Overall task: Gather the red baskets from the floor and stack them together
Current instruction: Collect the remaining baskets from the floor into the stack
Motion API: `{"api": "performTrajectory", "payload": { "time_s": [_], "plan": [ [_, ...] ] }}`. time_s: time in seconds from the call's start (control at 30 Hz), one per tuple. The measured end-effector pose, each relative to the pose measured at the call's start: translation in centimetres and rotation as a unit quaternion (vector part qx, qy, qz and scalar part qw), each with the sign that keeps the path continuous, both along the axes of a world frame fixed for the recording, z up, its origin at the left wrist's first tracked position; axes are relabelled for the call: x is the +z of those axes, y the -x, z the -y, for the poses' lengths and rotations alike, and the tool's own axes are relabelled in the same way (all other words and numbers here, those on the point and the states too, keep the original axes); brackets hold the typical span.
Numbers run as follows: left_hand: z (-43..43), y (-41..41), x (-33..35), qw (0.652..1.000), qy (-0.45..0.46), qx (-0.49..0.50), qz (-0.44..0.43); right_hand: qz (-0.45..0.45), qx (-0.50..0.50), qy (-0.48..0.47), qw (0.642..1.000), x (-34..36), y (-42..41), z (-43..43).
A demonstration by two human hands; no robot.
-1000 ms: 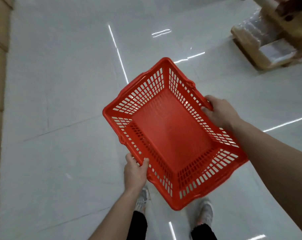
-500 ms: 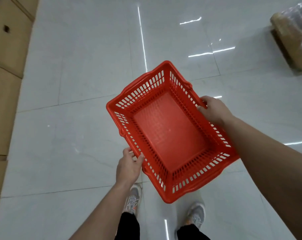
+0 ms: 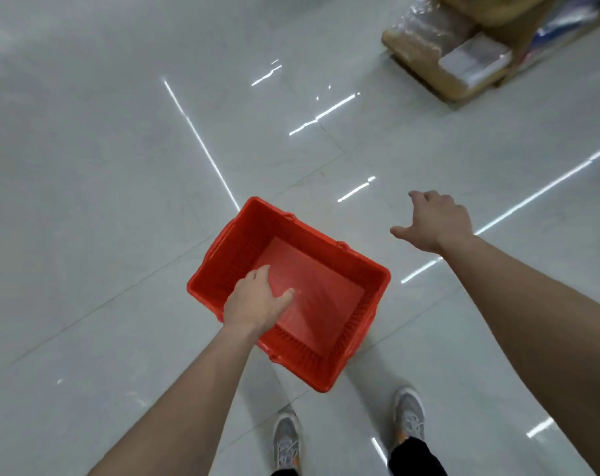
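Observation:
One red plastic basket (image 3: 326,280) with slotted walls sits low over the white tile floor, straight ahead of my feet, with nothing inside it. I cannot tell whether it rests on the floor. My left hand (image 3: 255,302) is on its near left rim, thumb inside the basket and fingers closed over the edge. My right hand (image 3: 436,221) hovers to the right of the basket, off it, with fingers spread and holding nothing. No other red basket is in view.
Glossy white floor tiles (image 3: 120,201) spread out all around. Plastic-wrapped cardboard boxes (image 3: 446,56) stand at the far right. My two grey shoes (image 3: 286,441) are at the bottom edge, just behind the basket.
The basket has gone down from waist height towards the floor. My right hand has let go of its right rim and opened. My left hand stays on the left rim.

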State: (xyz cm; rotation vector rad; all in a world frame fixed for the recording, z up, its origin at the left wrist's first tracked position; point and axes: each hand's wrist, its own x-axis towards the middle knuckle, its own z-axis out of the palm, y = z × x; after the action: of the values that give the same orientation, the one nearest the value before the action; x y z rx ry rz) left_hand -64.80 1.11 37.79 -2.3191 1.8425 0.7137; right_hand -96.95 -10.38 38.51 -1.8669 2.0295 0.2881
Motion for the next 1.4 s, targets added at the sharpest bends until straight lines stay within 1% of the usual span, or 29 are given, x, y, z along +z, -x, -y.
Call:
{"api": "performTrajectory", "payload": {
  "time_s": [0.1,0.23,0.33,0.43,0.53,0.63,0.7,0.8,0.9,1.0,1.03,1.13,1.23,1.3,1.4],
  "plan": [
    [2.6,4.4,0.9,0.994,0.008,-0.112,0.005,0.002,-0.091,-0.002,0.996,1.2,4.7,-4.8],
    [3.5,11.3,2.2,0.968,0.027,-0.250,-0.003,0.009,-0.214,0.017,0.977,2.5,10.0,-14.0],
    [1.8,16.6,3.4,0.937,0.039,-0.347,-0.006,0.006,-0.309,0.017,0.951,3.2,13.1,-23.3],
    [-2.1,21.8,4.1,0.904,0.045,-0.425,-0.012,0.003,-0.404,0.010,0.915,3.6,15.8,-33.9],
    [-8.0,27.3,4.2,0.866,0.034,-0.499,-0.002,0.011,-0.499,0.000,0.867,3.4,18.0,-45.7],
    [-15.9,33.2,3.6,0.828,0.015,-0.560,0.007,0.012,-0.582,0.003,0.813,3.0,19.6,-58.0],
    [-22.4,37.0,2.9,0.794,0.006,-0.608,0.004,0.016,-0.633,0.006,0.774,2.3,20.1,-66.5],
    [-33.2,42.2,1.5,0.743,-0.009,-0.670,-0.005,0.031,-0.708,0.002,0.706,1.0,20.2,-78.7],
    [-43.8,46.2,0.2,0.710,-0.032,-0.703,-0.016,0.054,-0.771,-0.004,0.634,-1.2,19.0,-89.7],
    [-52.7,49.8,-1.3,0.668,-0.034,-0.743,-0.017,0.068,-0.810,-0.010,0.582,-3.8,17.4,-98.5],
    [-55.1,50.9,-2.0,0.655,-0.032,-0.755,-0.014,0.073,-0.822,-0.012,0.565,-4.8,17.0,-100.8],
    [-60.3,54.1,-4.6,0.629,-0.029,-0.776,-0.003,0.092,-0.853,-0.002,0.514,-8.3,16.0,-106.1],
    [-63.3,57.4,-8.5,0.607,-0.020,-0.794,0.021,0.112,-0.878,0.021,0.464,-12.8,15.5,-108.6],
    [-64.3,59.8,-11.7,0.599,-0.017,-0.800,0.028,0.122,-0.885,0.032,0.447,-16.0,16.0,-108.9],
    [-65.2,64.1,-17.4,0.587,-0.007,-0.809,0.037,0.133,-0.890,0.041,0.435,-21.3,17.8,-108.5]
  ]
}}
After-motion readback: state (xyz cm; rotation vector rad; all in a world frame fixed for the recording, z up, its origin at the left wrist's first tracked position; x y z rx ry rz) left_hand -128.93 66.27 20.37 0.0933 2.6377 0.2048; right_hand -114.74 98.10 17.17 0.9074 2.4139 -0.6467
